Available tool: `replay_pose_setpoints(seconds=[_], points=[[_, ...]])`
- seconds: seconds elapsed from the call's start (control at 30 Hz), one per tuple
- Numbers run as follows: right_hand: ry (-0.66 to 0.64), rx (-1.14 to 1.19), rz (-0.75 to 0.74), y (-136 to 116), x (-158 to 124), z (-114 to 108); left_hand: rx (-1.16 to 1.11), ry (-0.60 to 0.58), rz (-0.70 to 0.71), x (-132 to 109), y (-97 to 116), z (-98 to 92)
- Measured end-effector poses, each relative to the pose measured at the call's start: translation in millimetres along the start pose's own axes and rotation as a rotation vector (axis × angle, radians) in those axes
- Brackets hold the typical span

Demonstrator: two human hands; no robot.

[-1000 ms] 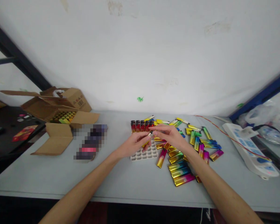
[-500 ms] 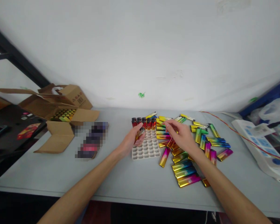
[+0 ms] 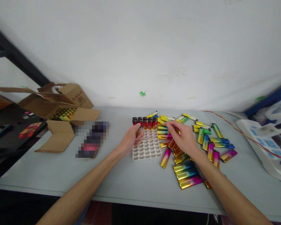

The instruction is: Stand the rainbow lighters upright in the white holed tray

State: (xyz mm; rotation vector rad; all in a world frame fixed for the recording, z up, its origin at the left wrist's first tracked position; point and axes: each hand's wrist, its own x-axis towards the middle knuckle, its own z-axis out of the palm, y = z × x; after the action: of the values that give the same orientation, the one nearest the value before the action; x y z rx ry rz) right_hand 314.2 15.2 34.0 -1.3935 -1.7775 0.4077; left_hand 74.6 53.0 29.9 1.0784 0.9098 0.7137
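In my left hand (image 3: 128, 139) a lighter (image 3: 139, 131) is gripped upright, its metal top near my thumb. Just behind it, red and black lighters (image 3: 150, 123) stand in rows at the back of a white cell tray (image 3: 147, 150); the tray's front cells are bare. My right hand (image 3: 181, 136) is to the right of the tray, over a spread of shiny lighters, thumb and forefinger pinched at the end of a yellow one (image 3: 163, 123). Gold, blue and magenta lighters (image 3: 188, 175) lie under and around my right wrist, which hides some of them.
An open cardboard box (image 3: 61, 128) holding several lighters stands at the left, another carton (image 3: 76, 95) behind it. A blurred-out object (image 3: 92, 140) lies between box and tray. At the right are a white power strip (image 3: 262, 143) and a red-yellow cord (image 3: 239, 132). A wall (image 3: 140, 56) rises behind.
My left hand with its lighter has shifted slightly left and down. My right hand stays at the same lighters, and the view has turned a little.
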Motion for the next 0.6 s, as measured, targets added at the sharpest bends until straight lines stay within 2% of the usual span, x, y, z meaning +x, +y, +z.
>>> replay_pose_setpoints(seconds=[0.33,0.47,0.6], points=[[0.014,-0.011,-0.031,-1,0,-2,0.017,0.04,0.033,-2,3,-2.1],[0.0,-0.025,-0.048,0,-1,0,-0.018,0.022,0.173,-6,11,-8.2],[-0.006,-0.063,-0.07,2,-2,1,0.009,0.007,0.404,-11,24,-20.2]])
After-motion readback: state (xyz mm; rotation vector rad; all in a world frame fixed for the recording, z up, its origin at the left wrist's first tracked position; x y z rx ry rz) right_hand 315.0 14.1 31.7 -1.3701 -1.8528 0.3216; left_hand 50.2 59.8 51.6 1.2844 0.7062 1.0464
